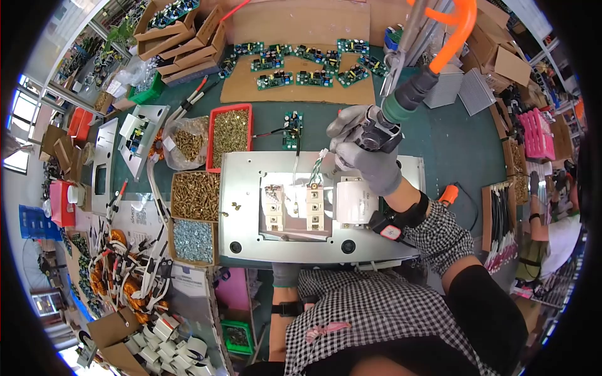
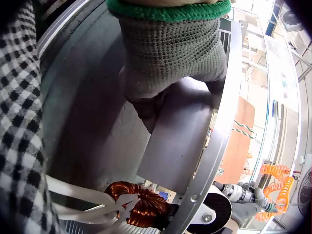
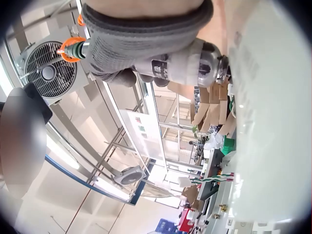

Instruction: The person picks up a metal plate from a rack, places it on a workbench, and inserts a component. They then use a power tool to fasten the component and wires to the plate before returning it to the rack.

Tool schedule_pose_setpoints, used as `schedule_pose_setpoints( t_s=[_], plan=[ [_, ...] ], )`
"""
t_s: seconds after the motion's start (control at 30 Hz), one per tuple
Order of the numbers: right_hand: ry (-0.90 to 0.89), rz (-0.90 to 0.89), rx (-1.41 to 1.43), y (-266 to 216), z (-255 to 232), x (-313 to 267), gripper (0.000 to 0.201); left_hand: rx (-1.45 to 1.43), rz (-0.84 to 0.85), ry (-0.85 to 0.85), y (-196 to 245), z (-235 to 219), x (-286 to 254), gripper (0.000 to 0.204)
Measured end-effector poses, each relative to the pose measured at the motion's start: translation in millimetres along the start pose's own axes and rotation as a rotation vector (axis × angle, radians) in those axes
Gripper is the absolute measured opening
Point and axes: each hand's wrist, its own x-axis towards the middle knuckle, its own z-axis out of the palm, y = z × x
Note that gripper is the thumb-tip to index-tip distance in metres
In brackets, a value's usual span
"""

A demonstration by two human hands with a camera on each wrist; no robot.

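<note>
While right hand point(image 1: 371, 164) grips air tool point(image 3: 183, 67), left hand point(image 2: 173, 58) grips grey plate point(image 2: 175, 141) | green tabletop point(image 1: 461, 147) | fans point(image 3: 48, 73) overhead

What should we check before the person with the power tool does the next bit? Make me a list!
1. Gloves on both hands: ok.
2. Right hand gripping the power tool: ok.
3. Left hand holding the flat grey piece: ok.
4. Metal panel free of loose bits: not ok, small brass-coloured pieces lie on it.
5. Tool's tip seated on a fastener: cannot tell.
</note>
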Motion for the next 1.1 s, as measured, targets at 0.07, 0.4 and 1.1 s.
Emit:
schedule_pose_setpoints(
  t_s=[0.07, 0.4, 1.1],
  plan=[
    [0.013, -0.003, -0.051, 2, -1, 0, 0.044, 0.029, 0.053, 0.022, -6, 6, -5, 0.036],
    [-0.072, -0.008, -0.193, 8, 2, -9, 0.038, 0.115, 0.141, 0.036, 9, -16, 14, 0.034],
    [-0.281, -0.148, 0.009, -81, 32, -8, 0.043, -1.333, -1.213, 0.460, -17, -83, -20, 0.016]
  ],
)
